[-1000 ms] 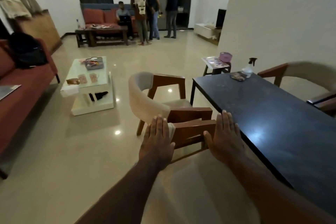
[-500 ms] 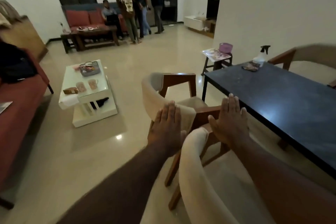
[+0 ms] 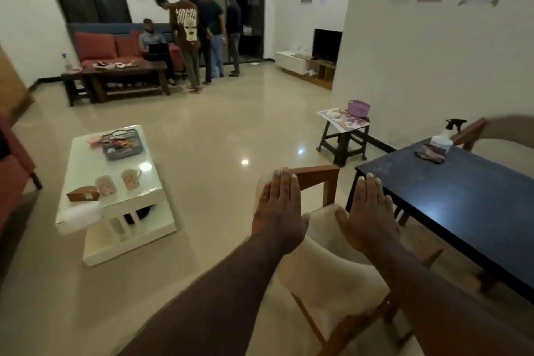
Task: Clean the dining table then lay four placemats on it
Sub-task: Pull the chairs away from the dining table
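Note:
The dark dining table (image 3: 468, 199) stretches along the right side. At its far end stand a spray bottle (image 3: 445, 136) and a crumpled dark cloth (image 3: 429, 154). My left hand (image 3: 278, 205) and my right hand (image 3: 368, 214) are stretched out flat, palms down, fingers straight, holding nothing. They hover over two cream chairs with wooden frames, the near chair (image 3: 323, 266) below my wrists and the far chair (image 3: 318, 179) under my fingertips. A stack of patterned placemats (image 3: 342, 118) lies on a small dark stool (image 3: 344, 139) by the wall, beside a purple basket (image 3: 359, 108).
A white coffee table (image 3: 115, 182) with cups, a box and a grey basket stands to the left. A red sofa edge (image 3: 14, 159) is at far left. Another chair (image 3: 502, 136) stands behind the dining table. Several people stand by a far sofa and wooden table.
My view has lifted and shifted left toward the room. Both flat hands have moved forward, from over the near chair's arm to over the far chair's back.

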